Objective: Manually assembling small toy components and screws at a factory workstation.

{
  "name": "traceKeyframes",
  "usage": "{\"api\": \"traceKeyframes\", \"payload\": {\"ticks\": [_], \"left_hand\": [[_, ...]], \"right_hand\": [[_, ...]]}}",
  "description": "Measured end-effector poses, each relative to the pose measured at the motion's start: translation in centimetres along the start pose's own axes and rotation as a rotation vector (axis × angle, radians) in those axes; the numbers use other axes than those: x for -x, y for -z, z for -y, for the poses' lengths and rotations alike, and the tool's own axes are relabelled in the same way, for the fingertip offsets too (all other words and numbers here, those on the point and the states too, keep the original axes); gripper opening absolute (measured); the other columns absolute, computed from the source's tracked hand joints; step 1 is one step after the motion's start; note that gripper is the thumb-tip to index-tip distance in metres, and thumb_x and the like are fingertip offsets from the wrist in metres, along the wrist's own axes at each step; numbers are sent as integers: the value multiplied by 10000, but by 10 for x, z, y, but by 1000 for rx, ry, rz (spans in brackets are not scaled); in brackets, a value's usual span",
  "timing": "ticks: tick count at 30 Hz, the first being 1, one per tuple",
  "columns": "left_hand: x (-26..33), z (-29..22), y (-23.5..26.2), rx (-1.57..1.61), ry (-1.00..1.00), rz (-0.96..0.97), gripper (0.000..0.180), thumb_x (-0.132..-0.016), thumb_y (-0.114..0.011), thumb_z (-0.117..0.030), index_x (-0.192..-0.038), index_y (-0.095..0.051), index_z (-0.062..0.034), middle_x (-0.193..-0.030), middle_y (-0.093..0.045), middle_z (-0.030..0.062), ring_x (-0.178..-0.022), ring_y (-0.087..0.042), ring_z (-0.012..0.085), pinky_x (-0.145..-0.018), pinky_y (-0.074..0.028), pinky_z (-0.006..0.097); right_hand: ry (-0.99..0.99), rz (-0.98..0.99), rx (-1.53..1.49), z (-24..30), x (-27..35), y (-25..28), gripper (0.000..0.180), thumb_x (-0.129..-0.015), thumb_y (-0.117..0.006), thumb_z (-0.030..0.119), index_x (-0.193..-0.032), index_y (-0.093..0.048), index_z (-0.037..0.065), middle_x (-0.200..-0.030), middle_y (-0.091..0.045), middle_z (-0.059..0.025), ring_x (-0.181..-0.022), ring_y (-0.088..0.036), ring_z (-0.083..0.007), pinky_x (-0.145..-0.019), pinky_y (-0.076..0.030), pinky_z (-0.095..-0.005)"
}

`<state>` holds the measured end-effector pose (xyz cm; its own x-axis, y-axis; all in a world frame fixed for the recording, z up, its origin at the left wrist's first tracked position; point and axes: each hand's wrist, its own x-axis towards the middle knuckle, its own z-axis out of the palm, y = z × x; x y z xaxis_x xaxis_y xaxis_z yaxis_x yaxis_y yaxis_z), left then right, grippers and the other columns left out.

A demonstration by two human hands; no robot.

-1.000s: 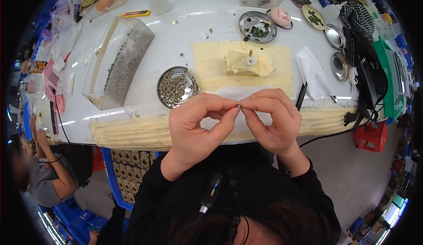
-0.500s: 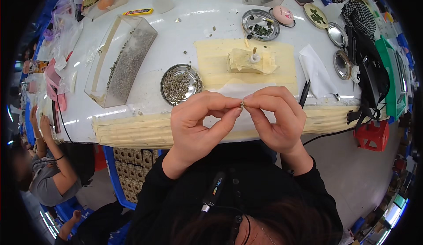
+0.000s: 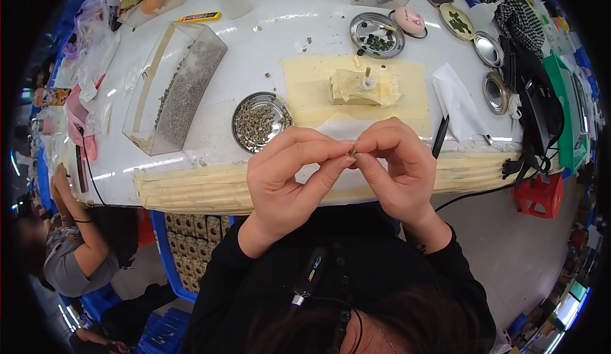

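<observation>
A tiny metallic-looking piece (image 3: pixel 352 153) is pinched between the fingertips of my left hand (image 3: pixel 289 179) and my right hand (image 3: pixel 398 173). Both hands meet over the taped front edge of the table, thumbs and forefingers touching. The piece is too small to make out further. Just beyond my left hand sits a round steel dish (image 3: pixel 259 120) holding many small greyish pieces. Farther off, a tape-wrapped block (image 3: pixel 356 88) with a short peg and a white ring on top rests on a cream tape-covered mat (image 3: pixel 305 83).
At left lies a clear bin (image 3: pixel 175 90) full of small grey-green bits. Another steel dish (image 3: pixel 377 36) with dark green pieces stands at the far side. A folded white cloth (image 3: pixel 455 103) and a black-handled tool (image 3: pixel 440 136) lie at right. Another person (image 3: pixel 79 246) works at far left.
My hands have shifted very slightly, with the small piece still between the fingertips. The right hand's fingers are curled a little more. At far left, the other person's arms have lowered.
</observation>
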<state>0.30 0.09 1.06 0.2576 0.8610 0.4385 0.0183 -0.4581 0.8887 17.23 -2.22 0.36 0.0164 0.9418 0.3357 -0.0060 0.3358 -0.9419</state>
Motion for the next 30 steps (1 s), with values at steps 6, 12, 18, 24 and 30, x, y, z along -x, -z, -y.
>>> {"api": "traceKeyframes", "payload": {"ticks": [6, 12, 18, 24, 30], "left_hand": [[3, 2, -3, 59, 96, -29, 166, -785, -727, 57, -948, -713, 29, -821, -675, 101, -706, -634, 147, -625, -490, 244], [2, 0, -2, -47, 5, -24, 144, -785, -704, 88, -922, -684, 53, -824, -665, 106, -741, -616, 156, -652, -465, 256], [2, -1, -3, -108, -42, -43, 151, -758, -706, 100, -895, -673, 47, -819, -666, 100, -739, -609, 158, -652, -460, 257], [2, 2, 0, 220, 268, -41, 131, -792, -720, 62, -917, -686, 41, -826, -682, 70, -706, -648, 98, -647, -522, 212], [3, 2, 1, 526, 483, -14, 136, -861, -682, 31, -990, -656, 63, -866, -690, 79, -757, -661, 87, -679, -540, 204]], "right_hand": [[202, -22, 225, -2, -3, 1, 167, -759, -719, -81, -900, -669, -7, -847, -652, -101, -715, -641, -174, -623, -511, -257], [288, -43, 325, -1, -5, 0, 210, -724, -731, -100, -899, -675, 1, -838, -657, -104, -714, -649, -198, -617, -512, -274], [275, -34, 345, -1, -4, 0, 213, -721, -737, -94, -903, -678, 0, -832, -659, -106, -715, -654, -204, -616, -518, -281], [338, -20, 379, -4, -7, -1, 251, -732, -728, -97, -960, -698, 4, -854, -662, -106, -731, -661, -205, -622, -533, -288], [294, -21, 368, -5, -5, 1, 235, -740, -730, -90, -956, -701, -1, -856, -658, -104, -720, -659, -197, -610, -531, -282]]}}
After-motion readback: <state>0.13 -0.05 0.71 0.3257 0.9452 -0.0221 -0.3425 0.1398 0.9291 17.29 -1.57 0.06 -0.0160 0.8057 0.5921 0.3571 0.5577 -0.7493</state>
